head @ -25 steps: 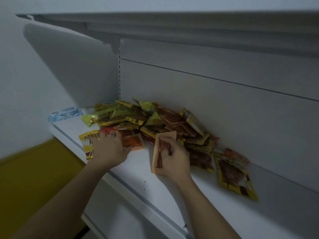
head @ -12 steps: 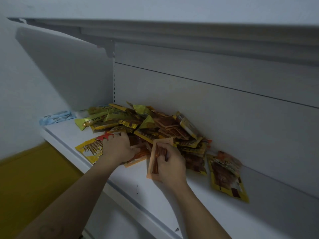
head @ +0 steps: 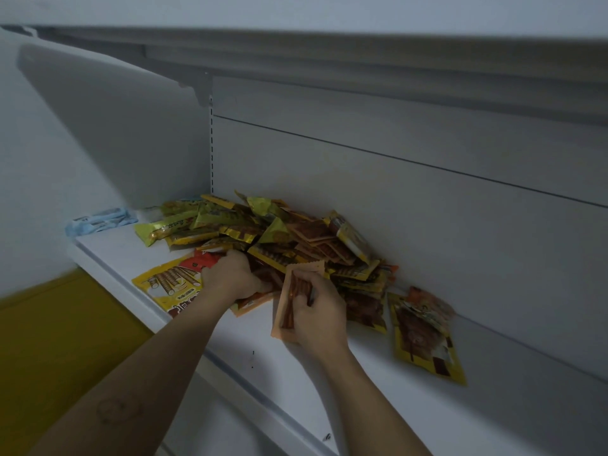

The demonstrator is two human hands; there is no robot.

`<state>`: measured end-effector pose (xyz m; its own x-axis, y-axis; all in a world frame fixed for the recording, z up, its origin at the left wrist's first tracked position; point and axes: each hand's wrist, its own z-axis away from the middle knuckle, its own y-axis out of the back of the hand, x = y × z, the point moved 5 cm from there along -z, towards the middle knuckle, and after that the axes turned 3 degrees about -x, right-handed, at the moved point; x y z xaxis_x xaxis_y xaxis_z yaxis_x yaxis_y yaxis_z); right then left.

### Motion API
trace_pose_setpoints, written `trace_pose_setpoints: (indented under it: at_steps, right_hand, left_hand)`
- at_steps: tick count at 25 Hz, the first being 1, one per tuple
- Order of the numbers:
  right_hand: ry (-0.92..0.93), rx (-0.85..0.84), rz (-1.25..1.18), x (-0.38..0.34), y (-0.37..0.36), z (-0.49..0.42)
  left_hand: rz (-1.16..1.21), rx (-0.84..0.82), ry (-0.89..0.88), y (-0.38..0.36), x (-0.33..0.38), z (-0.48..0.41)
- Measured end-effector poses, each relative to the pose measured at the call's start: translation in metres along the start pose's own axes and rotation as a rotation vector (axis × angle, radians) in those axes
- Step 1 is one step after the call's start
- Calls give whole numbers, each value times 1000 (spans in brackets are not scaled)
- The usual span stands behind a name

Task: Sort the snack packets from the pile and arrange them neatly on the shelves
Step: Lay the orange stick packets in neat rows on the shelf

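A pile of yellow, green and orange snack packets (head: 296, 235) lies on the white shelf (head: 345, 383) against its back panel. My right hand (head: 320, 315) grips an orange packet of brown sticks (head: 289, 302), held upright at the pile's front edge. My left hand (head: 230, 274) reaches into the front of the pile, with its fingers on another orange packet (head: 253, 301) that lies flat; whether they grip it I cannot tell. A large yellow wafer-roll packet (head: 167, 284) lies left of that hand. A yellow packet (head: 424, 340) lies apart on the right.
A pale blue packet (head: 98, 220) lies at the shelf's far left end. Another shelf (head: 329, 60) hangs overhead. A slotted upright (head: 211, 143) runs down the back panel. Yellow floor (head: 49, 340) shows below left.
My left hand has moved right, off the wafer-roll packet and deeper into the pile. My right hand still holds the orange packet upright in about the same place.
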<state>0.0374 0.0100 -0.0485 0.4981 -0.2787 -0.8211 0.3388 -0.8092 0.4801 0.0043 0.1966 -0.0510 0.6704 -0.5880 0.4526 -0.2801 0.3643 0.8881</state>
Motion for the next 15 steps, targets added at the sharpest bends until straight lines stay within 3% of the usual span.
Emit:
trace_pose_setpoints:
  at_steps: [3,9,15]
  right_hand:
    - [-4,-10,0,0,0,-1]
    - [11,-54,15,3,1,-2]
    - [23,-39,-68,-1,8,1]
  left_hand:
    - [67,13,-100,8,2,2]
    - [-19,74,-188,28,2,21]
    - [136,164,-313,51,10,54]
